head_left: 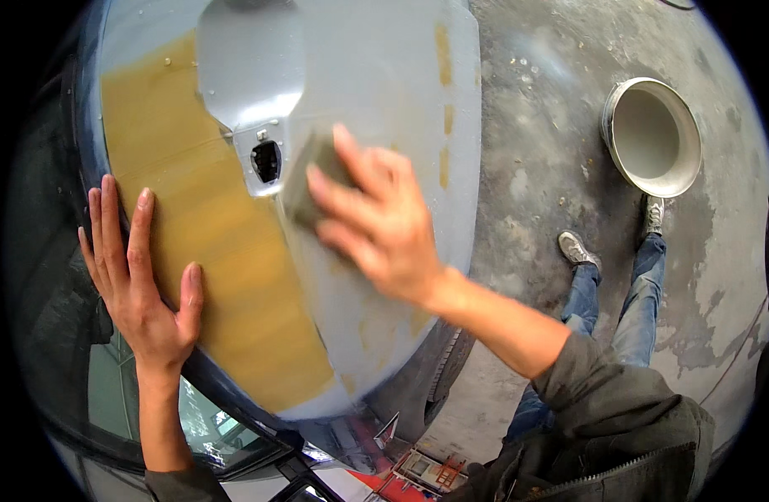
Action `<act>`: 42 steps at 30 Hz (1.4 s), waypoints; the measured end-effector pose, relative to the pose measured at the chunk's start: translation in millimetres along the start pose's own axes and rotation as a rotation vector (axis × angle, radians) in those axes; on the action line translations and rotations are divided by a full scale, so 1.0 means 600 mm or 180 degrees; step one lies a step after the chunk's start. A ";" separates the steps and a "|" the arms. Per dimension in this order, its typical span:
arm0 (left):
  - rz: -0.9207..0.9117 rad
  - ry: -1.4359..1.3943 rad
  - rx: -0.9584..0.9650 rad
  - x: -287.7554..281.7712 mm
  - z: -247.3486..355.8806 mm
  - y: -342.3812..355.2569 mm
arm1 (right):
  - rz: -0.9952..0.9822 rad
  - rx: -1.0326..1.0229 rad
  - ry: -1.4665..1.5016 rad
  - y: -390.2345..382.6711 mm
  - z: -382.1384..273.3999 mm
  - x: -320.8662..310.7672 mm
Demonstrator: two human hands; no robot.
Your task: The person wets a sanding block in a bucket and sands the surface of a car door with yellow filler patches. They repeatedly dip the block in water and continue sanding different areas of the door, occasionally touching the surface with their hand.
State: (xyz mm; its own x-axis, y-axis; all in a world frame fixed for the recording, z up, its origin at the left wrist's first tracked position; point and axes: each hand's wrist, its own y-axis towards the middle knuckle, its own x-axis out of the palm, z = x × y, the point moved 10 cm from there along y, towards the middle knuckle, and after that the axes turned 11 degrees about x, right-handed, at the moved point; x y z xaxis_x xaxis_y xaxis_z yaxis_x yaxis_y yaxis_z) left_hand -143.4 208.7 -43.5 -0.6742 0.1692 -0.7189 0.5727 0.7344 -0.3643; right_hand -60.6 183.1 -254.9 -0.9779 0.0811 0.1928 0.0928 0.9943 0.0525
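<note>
My left hand (140, 276) lies with spread fingers on the wide yellow band (234, 293) of a grey car body panel (372, 75), at the band's left edge. In my right hand (376, 226), blurred, is a dark olive-grey block or pad (305, 180), held against the grey surface right of the band. Just left of the block, the panel has a small black opening (265, 161) below a smooth grey recess (249, 58). Smaller yellow patches (443, 50) mark the panel's right side.
A round metal basin (652, 134) of greyish liquid stands on the stained concrete floor (551, 125) at right, just beyond my feet (578, 251). Dark car glass (108, 402) curves along the left. A tyre (443, 372) shows below the panel's right edge.
</note>
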 end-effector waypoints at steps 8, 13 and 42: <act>-0.0069 0.0130 0.0094 -0.016 -0.002 0.016 | -0.0574 -0.0932 -0.0241 -0.268 -0.024 0.029; -0.0034 0.0229 0.0179 -0.001 -0.001 0.012 | -0.0335 -0.0636 -0.0028 -0.070 -0.040 0.014; 0.0120 0.0293 0.0302 -0.001 0.004 0.009 | 0.0182 0.0214 0.0074 -0.080 0.038 -0.002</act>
State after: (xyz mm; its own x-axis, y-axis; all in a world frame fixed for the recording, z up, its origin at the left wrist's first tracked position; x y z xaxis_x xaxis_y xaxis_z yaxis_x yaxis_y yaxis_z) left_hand -138.9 210.8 -46.3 -0.6890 0.2582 -0.6772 0.6369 0.6617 -0.3956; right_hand -68.2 137.0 -279.7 -0.9667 0.1370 0.2163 0.1348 0.9906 -0.0249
